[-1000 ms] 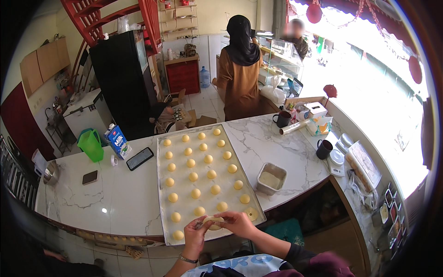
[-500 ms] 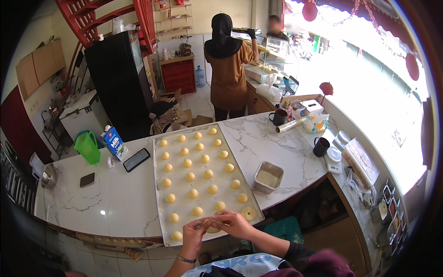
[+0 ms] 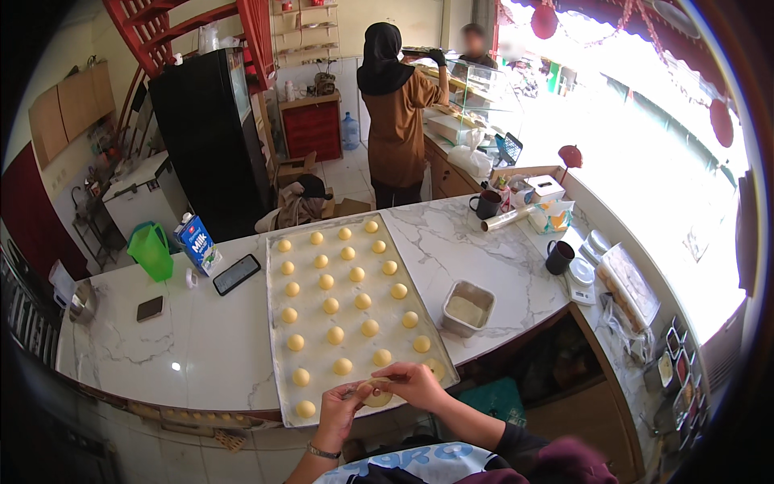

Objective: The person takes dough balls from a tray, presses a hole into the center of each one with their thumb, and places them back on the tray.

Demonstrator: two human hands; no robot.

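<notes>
Pale yellow dough piece (image 3: 376, 394) is sitting between my two hands just above the near edge of the baking tray (image 3: 278, 355), my left hand (image 3: 339, 410) and right hand (image 3: 414, 381) both pinching it as I am shaping it. I am judging the shaping step underway; next I am needing a free spot among the dough balls (image 3: 334, 335) on the marble surface (image 3: 201, 347).

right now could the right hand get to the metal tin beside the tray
Probably yes. The right hand is busy pinching a dough disc with the left hand, but the tin sits just beyond it on bare counter, past the tray edge, nothing between.
</notes>
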